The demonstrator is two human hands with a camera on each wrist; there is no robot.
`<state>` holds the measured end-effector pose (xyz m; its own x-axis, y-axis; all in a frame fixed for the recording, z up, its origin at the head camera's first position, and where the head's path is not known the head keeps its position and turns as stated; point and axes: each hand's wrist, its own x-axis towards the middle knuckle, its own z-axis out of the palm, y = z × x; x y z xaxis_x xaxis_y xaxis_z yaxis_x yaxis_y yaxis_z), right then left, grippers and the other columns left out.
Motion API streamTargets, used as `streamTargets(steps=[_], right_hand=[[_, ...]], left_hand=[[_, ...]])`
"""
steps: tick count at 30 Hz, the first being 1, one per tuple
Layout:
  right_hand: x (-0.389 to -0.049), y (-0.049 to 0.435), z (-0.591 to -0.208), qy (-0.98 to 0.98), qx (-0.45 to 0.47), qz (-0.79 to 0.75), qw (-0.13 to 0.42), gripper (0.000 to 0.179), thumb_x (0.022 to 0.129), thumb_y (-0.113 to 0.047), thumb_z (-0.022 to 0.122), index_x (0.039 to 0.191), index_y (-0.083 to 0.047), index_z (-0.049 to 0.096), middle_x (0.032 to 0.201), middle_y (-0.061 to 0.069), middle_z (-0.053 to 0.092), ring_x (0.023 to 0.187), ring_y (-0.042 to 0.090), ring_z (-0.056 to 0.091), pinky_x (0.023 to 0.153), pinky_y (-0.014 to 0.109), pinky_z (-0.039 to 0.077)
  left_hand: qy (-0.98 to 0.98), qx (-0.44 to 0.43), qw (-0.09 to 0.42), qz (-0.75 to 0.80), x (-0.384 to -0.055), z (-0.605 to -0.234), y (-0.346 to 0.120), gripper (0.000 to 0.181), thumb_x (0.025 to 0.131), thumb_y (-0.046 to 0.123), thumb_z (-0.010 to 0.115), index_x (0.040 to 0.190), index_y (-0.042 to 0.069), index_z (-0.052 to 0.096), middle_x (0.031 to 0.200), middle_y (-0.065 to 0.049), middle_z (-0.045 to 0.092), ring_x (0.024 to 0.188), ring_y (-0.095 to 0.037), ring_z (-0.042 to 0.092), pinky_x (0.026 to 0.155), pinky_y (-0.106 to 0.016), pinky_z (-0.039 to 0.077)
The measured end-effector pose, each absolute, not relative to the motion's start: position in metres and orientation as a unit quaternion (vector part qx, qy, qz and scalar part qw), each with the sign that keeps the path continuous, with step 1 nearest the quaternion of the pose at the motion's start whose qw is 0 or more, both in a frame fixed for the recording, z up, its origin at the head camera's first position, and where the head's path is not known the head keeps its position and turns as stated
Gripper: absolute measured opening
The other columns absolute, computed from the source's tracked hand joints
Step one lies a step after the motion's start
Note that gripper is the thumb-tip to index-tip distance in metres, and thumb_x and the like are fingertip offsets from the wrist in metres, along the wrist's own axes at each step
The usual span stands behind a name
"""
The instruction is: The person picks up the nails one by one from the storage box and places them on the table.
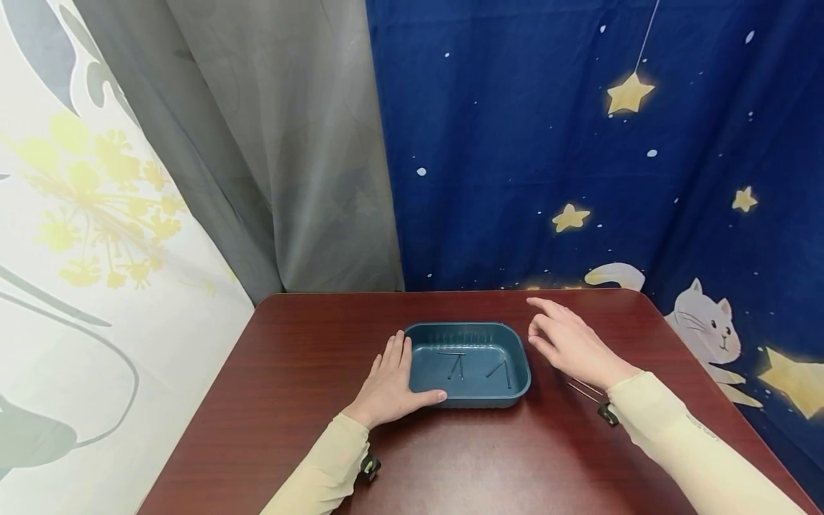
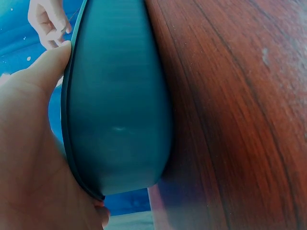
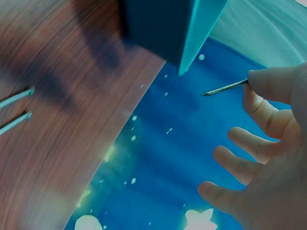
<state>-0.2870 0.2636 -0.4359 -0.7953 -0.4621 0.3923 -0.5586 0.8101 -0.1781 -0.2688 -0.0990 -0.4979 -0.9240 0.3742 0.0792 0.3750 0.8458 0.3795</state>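
Note:
A dark blue-green plastic tray (image 1: 476, 402) stands on the table, with several thin nails (image 1: 508, 374) lying loose on its floor. My left hand (image 1: 388, 390) rests against the tray's left end, fingers straight along that side and thumb on the front rim. In the left wrist view the thumb touches the rim (image 2: 65, 103). Just beyond the tray's right end is my right hand (image 1: 573, 345). Its thumb and index finger pinch one nail (image 3: 225, 89), seen in the right wrist view; the other fingers are loosely bent.
Two more nails (image 3: 17, 97) lie side by side on the table, below the right wrist in the head view. The reddish-brown wooden table (image 1: 309, 357) ends at a back edge near grey (image 1: 322, 179) and starry blue curtains (image 1: 489, 143).

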Motion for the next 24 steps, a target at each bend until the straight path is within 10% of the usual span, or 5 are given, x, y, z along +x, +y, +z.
streamTargets(steps=[24], right_hand=[[-0.275,0.324,-0.459,-0.964,0.208,0.099,0.131,0.021,0.085,-0.011,0.078,0.077,-0.025,0.065,0.144,0.023,0.048,0.134,0.043,0.041,0.101,0.075,0.029]], left_hand=[[-0.959,-0.197,0.010,-0.205,-0.270,-0.501,-0.099,0.131,0.074,0.089,0.054,0.160,0.000,0.012,0.168,-0.013,0.002,0.154,-0.030,0.006,0.118,-0.054,0.018]])
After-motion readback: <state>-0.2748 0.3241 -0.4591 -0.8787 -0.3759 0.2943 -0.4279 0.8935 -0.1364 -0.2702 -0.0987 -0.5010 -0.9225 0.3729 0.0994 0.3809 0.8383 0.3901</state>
